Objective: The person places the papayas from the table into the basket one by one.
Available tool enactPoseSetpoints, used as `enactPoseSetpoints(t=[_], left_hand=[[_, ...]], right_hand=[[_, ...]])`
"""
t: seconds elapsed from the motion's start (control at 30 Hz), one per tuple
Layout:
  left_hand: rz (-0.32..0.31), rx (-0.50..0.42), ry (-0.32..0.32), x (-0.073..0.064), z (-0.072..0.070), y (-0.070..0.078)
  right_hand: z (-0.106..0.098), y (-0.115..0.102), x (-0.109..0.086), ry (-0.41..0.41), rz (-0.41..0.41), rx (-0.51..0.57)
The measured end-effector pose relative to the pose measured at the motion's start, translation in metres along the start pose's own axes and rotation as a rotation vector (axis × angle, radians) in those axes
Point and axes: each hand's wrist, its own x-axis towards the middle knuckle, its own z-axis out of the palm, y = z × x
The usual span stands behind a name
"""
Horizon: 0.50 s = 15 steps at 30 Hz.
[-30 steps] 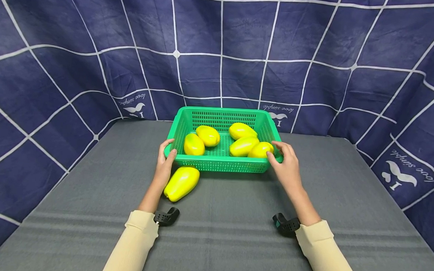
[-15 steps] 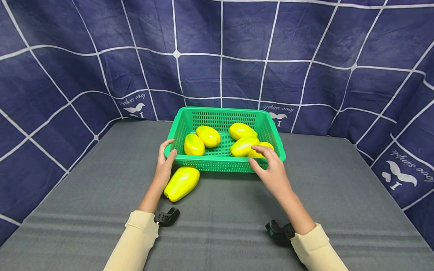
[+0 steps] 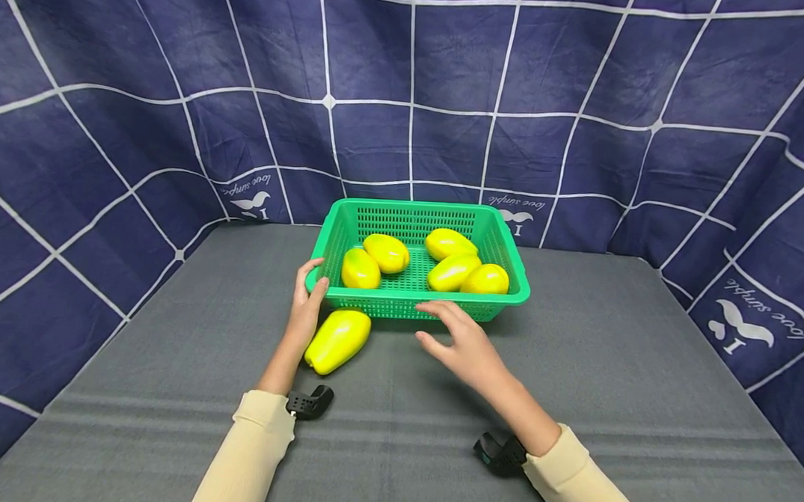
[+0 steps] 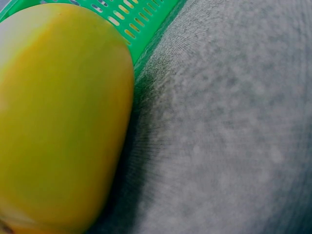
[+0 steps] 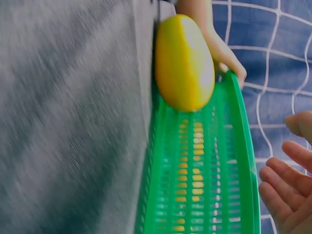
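Note:
A green plastic basket (image 3: 399, 306) with slotted sides stands on the grey cloth, several yellow mangoes (image 3: 452, 271) lying inside it. My left hand (image 3: 303, 303) grips its front left corner, thumb over the rim. Just in front of that corner, beside the left hand, lies a larger yellow papaya (image 3: 337, 341), which fills much of the left wrist view. My right hand (image 3: 467, 347) hovers before the basket's front wall, holding nothing, with fingers and thumb spread apart. In the right wrist view, its fingers (image 5: 285, 187) show beside the basket rim.
Grey cloth (image 3: 639, 381) covers the table around the basket. Behind and at both sides hangs a dark blue curtain (image 3: 450, 73) with white grid lines, close to the basket's back wall.
My right hand has let go of the basket's right front corner and moved left and toward me, now in front of the basket. My left hand has kept its grip on the corner.

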Motion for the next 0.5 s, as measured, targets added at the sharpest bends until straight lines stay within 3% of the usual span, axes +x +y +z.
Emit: enactPoseSetpoints(t=[0.5], left_hand=[[0.006, 0.015, 0.000, 0.001, 0.000, 0.000]], right_hand=[[0.031, -0.013, -0.002, -0.287, 0.008, -0.064]])
